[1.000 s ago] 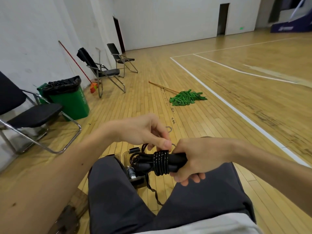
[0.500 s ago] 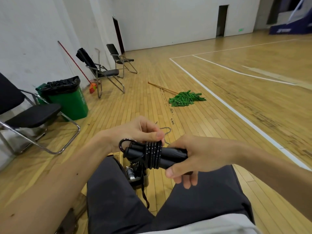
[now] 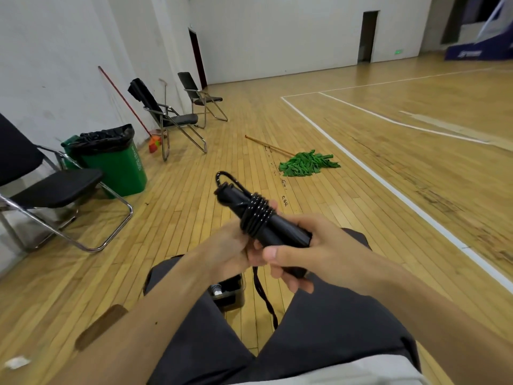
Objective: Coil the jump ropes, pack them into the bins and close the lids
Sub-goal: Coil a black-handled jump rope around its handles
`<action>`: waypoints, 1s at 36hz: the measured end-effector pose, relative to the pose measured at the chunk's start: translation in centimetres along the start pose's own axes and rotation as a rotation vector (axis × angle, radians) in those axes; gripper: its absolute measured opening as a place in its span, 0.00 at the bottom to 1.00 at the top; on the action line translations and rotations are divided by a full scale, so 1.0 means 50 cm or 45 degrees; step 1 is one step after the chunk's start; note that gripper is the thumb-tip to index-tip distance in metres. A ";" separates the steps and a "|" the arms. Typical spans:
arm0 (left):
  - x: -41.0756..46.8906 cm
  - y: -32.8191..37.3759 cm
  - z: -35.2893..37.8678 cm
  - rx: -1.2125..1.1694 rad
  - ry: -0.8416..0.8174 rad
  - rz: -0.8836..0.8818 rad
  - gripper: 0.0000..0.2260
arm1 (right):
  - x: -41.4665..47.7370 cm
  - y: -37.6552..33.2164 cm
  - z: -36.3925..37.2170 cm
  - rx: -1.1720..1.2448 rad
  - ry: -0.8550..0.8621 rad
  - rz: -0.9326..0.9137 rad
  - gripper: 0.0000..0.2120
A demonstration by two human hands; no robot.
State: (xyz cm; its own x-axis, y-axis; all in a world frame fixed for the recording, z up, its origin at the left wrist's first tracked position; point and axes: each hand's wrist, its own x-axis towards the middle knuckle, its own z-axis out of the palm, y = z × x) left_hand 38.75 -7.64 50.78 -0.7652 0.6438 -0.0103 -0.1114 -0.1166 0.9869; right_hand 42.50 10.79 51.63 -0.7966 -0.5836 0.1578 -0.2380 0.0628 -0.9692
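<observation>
A black jump rope point(image 3: 255, 215) is bundled with its cord wound several times round the two handles. The bundle tilts up and away from me, a small cord loop sticking out at its far end. My right hand point(image 3: 313, 251) grips the near end of the handles, thumb on top. My left hand point(image 3: 233, 251) holds the bundle from below at the wound cord. A black strap point(image 3: 263, 298) hangs down from the hands between my knees. A small dark bin point(image 3: 230, 293) stands on the floor between my legs, mostly hidden by my left forearm.
I sit over a wooden gym floor. A folding chair point(image 3: 52, 187) and a green trash bin point(image 3: 116, 159) stand at the left. Two more chairs point(image 3: 172, 118) line the wall. A green mop point(image 3: 305, 163) lies ahead on the floor.
Both hands have lifted the wound bundle and tilted its far end upward. My left hand slid from the top of the coil to underneath it.
</observation>
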 end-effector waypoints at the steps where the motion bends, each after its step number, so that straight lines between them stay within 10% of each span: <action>1: -0.002 0.000 0.006 0.098 0.035 -0.022 0.13 | 0.001 0.007 0.000 0.022 0.017 0.009 0.10; 9: -0.004 -0.057 0.014 0.302 0.420 -0.152 0.13 | 0.005 0.071 -0.007 -0.005 0.231 0.166 0.10; 29: 0.034 -0.057 -0.066 0.502 0.311 -0.428 0.15 | 0.091 0.135 -0.071 -0.180 0.386 0.329 0.11; 36: 0.077 -0.093 -0.127 1.306 0.370 -0.224 0.07 | 0.166 0.196 -0.103 -0.322 0.335 0.397 0.09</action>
State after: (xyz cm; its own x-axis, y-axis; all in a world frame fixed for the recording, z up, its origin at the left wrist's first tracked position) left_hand 32.29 -9.39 45.14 -0.9265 0.3698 -0.0699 0.2463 0.7361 0.6305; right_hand 30.66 10.74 44.44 -0.9572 -0.2832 -0.0593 -0.0670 0.4163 -0.9068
